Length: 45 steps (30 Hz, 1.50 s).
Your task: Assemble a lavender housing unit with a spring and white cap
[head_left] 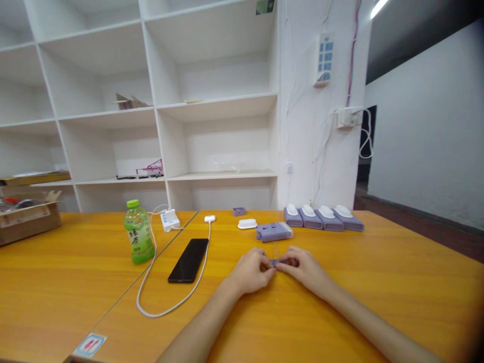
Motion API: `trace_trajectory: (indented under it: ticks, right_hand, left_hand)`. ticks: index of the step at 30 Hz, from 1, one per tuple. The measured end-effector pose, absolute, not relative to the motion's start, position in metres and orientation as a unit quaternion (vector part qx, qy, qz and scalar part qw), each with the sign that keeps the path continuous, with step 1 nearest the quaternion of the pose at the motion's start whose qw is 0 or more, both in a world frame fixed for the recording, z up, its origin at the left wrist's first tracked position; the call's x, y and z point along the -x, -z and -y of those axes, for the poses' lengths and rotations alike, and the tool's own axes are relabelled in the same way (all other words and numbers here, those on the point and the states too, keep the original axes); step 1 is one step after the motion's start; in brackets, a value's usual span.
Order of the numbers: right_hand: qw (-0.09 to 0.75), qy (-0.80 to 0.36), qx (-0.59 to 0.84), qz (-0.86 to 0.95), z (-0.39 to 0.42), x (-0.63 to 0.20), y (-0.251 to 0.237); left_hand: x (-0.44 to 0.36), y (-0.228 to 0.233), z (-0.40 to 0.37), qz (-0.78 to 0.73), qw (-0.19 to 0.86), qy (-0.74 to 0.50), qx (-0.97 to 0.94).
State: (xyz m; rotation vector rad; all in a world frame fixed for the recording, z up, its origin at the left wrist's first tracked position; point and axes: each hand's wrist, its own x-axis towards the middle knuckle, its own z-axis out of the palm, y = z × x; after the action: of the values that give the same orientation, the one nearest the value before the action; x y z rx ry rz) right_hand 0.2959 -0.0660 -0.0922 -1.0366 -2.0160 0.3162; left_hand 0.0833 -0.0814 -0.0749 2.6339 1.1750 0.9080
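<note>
I see a tiny purple-grey part (275,262), mostly hidden, pinched between my left hand (251,269) and right hand (300,267), both curled tight on it. It sits on the orange table (378,282), just in front of the purple case (274,231). The black phone (188,260) lies left of that case.

A single head-worn view looks forward and slightly down across the desk (340,302) from the person's seat. It faces the shelves (159,101) and wall beyond. The hands (278,267) sit close, low in the middle of the frame.
</note>
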Motion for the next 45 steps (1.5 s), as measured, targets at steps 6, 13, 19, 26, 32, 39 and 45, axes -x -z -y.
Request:
trace_trajectory:
  ticks: [6, 13, 19, 26, 32, 39, 45]
  right_hand:
    - [0.415, -0.138, 0.417, 0.797, 0.065, -0.294, 0.093]
    - [0.393, -0.178, 0.415, 0.801, 0.055, -0.302, 0.095]
    - [0.377, -0.196, 0.392, 0.816, 0.048, -0.318, 0.094]
    - [0.423, -0.155, 0.383, 0.807, 0.059, -0.309, 0.094]
    - [0.472, -0.139, 0.390, 0.778, 0.059, -0.299, 0.093]
    - [0.496, -0.163, 0.383, 0.762, 0.060, -0.294, 0.092]
    - [0.495, -0.195, 0.362, 0.765, 0.071, -0.297, 0.082]
  left_hand:
    - [-0.084, 0.077, 0.079, -0.378, 0.067, -0.306, -0.871]
    - [-0.085, 0.081, 0.075, -0.383, 0.073, -0.322, -0.863]
    - [-0.087, 0.080, 0.073, -0.388, 0.075, -0.343, -0.852]
    - [-0.083, 0.081, 0.068, -0.369, 0.107, -0.357, -0.851]
    - [-0.058, 0.079, 0.035, -0.468, -0.002, -0.473, -0.746]
    - [-0.046, 0.074, -0.015, -0.507, -0.115, -0.453, -0.724]
    - [-0.039, 0.064, -0.069, -0.532, -0.144, -0.451, -0.702]
